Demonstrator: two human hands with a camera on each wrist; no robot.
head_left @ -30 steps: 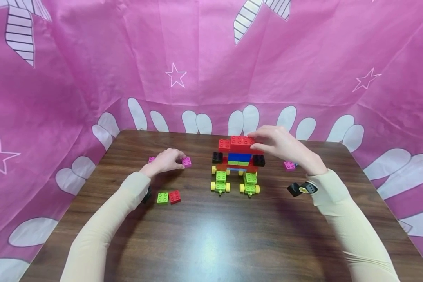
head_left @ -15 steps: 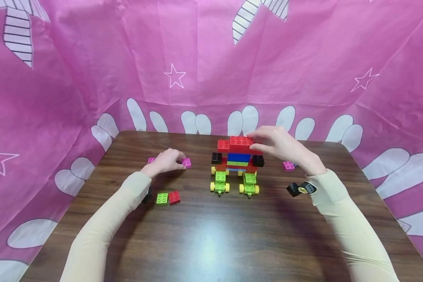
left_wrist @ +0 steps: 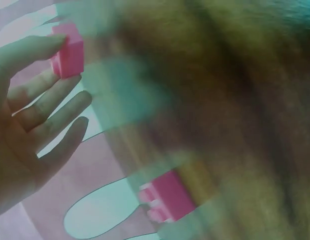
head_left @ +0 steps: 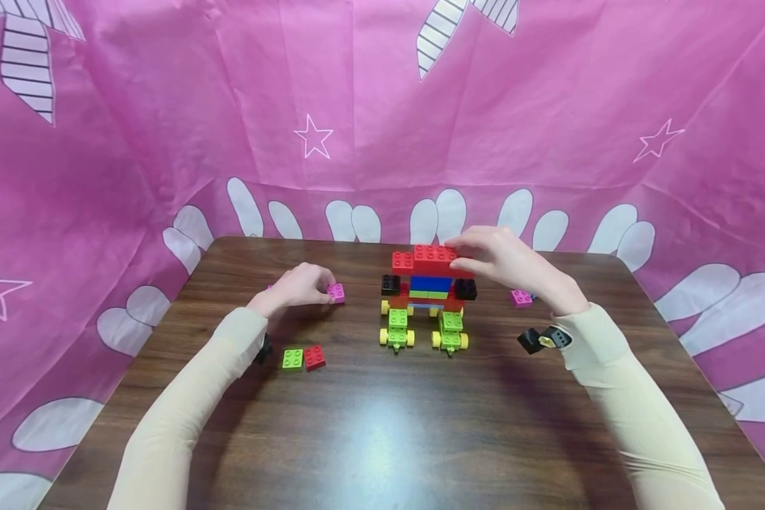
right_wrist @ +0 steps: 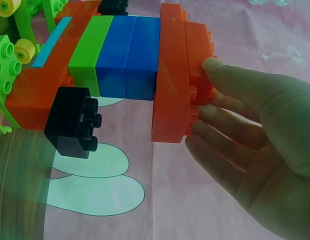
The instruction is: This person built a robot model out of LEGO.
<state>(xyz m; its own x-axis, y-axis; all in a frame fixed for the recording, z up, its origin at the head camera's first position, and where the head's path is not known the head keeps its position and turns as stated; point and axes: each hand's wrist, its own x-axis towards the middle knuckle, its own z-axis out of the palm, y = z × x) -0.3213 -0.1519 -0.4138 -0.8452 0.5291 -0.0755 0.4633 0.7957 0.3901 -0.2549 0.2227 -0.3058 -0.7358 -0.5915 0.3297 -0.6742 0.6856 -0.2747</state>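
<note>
We see a dark wooden table [head_left: 382,425] ringed by a pink cloth backdrop [head_left: 134,106] printed with white stars and white petal shapes. Near the table's left side a green brick [head_left: 292,358] and a red brick [head_left: 314,357] lie touching — side by side. Over on the right a lone pink brick [head_left: 520,298] sits on the wood, well apart from that pair.

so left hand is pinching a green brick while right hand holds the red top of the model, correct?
Not quite: the brick pinched by the left hand is pink, not green, as the head and left wrist views show. The right hand does hold the model's red top.
</note>
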